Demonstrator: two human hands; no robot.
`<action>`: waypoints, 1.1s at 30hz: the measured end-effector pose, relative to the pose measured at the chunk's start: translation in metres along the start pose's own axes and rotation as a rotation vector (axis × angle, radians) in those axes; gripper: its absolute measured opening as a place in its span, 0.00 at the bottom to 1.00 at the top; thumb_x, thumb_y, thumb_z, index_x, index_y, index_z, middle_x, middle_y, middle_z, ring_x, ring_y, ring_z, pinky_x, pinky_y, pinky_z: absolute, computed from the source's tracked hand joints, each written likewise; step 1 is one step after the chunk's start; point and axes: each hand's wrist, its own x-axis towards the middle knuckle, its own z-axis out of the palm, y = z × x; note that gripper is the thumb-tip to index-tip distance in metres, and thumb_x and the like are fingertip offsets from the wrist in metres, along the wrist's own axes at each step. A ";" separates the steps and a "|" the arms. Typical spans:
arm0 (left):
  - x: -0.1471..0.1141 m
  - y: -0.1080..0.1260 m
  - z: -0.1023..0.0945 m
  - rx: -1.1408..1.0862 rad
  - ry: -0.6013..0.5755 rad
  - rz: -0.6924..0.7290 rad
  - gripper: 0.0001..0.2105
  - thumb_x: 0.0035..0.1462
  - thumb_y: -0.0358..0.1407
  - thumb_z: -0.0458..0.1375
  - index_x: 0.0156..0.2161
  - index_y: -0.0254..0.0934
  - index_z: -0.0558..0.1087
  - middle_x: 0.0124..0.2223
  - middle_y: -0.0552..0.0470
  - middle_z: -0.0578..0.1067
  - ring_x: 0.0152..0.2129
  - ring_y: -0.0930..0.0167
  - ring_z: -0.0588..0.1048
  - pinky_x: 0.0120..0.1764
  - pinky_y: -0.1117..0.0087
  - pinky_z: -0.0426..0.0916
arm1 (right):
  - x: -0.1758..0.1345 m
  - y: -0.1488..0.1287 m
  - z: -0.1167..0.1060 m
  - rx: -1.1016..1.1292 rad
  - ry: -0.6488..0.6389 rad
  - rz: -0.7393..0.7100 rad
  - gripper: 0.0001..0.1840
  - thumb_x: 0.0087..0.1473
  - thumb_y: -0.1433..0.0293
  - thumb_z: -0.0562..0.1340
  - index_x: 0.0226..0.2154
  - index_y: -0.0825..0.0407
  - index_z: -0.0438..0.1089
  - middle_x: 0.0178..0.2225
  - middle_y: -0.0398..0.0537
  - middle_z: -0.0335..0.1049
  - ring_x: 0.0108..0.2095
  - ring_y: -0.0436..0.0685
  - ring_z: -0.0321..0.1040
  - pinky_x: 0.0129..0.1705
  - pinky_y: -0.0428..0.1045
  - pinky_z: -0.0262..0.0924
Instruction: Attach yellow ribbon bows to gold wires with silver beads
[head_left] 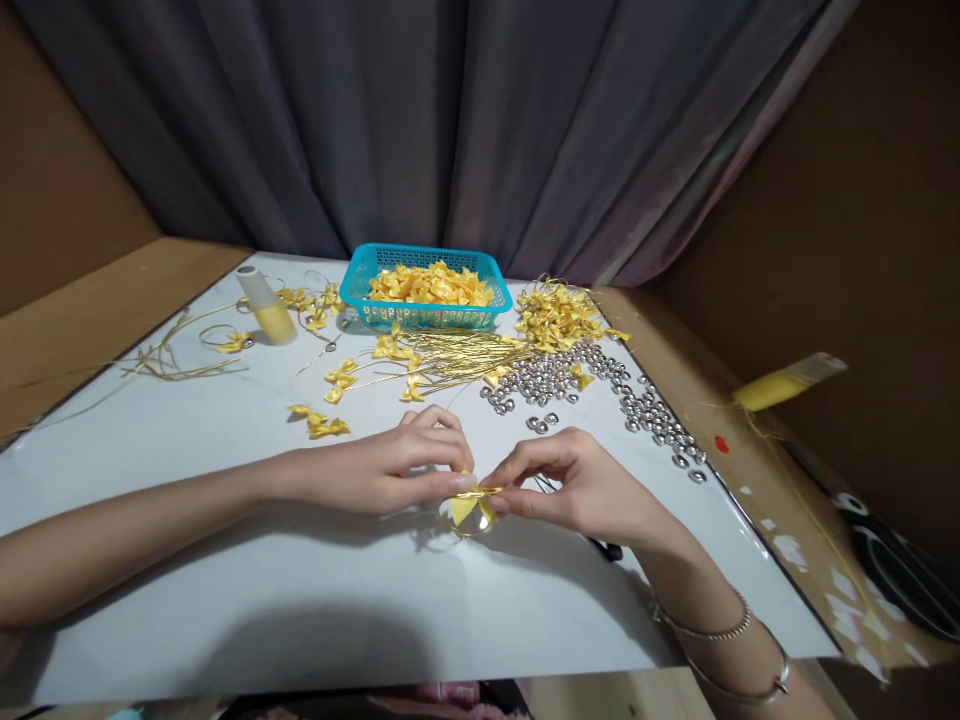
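Note:
A yellow ribbon bow [463, 510] with a loop of gold cord is pinched between both of my hands, just above the white tabletop. My left hand [420, 460] grips its left side with thumb and fingers closed. From the right, my right hand [559, 480] pinches the bow with thumb and index finger. Below the bow the gold cord [474, 532] curves round in a small loop. A dark, thin tool [611, 550] lies partly hidden under my right wrist; its kind cannot be made out.
Beyond my hands stands a turquoise basket [427, 248] of yellow bows. Gold cords [465, 358], a bow pile [559, 315] and silver beads [544, 375] lie nearby. A thread cone [268, 310] stands left; another cone [787, 382] and scissors [892, 560] lie right.

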 end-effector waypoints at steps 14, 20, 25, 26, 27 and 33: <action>-0.002 0.001 0.002 0.013 0.034 -0.008 0.09 0.63 0.37 0.49 0.36 0.38 0.70 0.38 0.51 0.72 0.44 0.68 0.63 0.50 0.65 0.56 | 0.001 -0.001 0.000 0.085 -0.024 0.057 0.07 0.45 0.68 0.68 0.29 0.55 0.74 0.27 0.47 0.76 0.28 0.50 0.71 0.31 0.45 0.65; -0.001 0.004 0.002 -0.002 0.048 -0.015 0.08 0.63 0.35 0.49 0.36 0.38 0.70 0.37 0.52 0.72 0.43 0.70 0.63 0.50 0.66 0.56 | 0.001 0.000 0.000 0.136 -0.034 0.059 0.10 0.48 0.64 0.66 0.29 0.55 0.74 0.25 0.47 0.75 0.27 0.50 0.71 0.30 0.45 0.65; -0.001 0.003 0.003 0.007 0.050 -0.035 0.08 0.63 0.36 0.49 0.36 0.38 0.69 0.38 0.52 0.71 0.44 0.69 0.62 0.51 0.65 0.54 | 0.000 0.001 0.001 0.126 -0.017 0.050 0.08 0.49 0.67 0.66 0.29 0.55 0.75 0.25 0.47 0.75 0.26 0.50 0.70 0.30 0.44 0.65; -0.001 0.002 0.004 0.012 0.052 -0.045 0.09 0.63 0.36 0.49 0.35 0.38 0.69 0.38 0.52 0.71 0.44 0.69 0.62 0.51 0.65 0.53 | 0.000 0.001 0.002 0.124 -0.008 0.044 0.07 0.49 0.67 0.66 0.29 0.55 0.75 0.26 0.47 0.75 0.27 0.50 0.70 0.30 0.44 0.64; -0.001 0.002 0.004 0.019 0.057 -0.057 0.09 0.64 0.36 0.48 0.35 0.38 0.69 0.38 0.52 0.71 0.44 0.69 0.61 0.51 0.64 0.53 | 0.001 0.001 0.002 0.123 0.003 0.038 0.06 0.49 0.68 0.66 0.29 0.55 0.75 0.26 0.47 0.75 0.27 0.50 0.70 0.30 0.44 0.64; 0.000 0.003 0.006 0.056 0.058 -0.082 0.11 0.65 0.37 0.46 0.36 0.37 0.68 0.37 0.51 0.70 0.44 0.69 0.60 0.52 0.63 0.50 | 0.001 0.000 0.004 0.131 0.051 0.015 0.03 0.49 0.71 0.66 0.28 0.54 0.75 0.26 0.46 0.76 0.27 0.50 0.71 0.30 0.44 0.64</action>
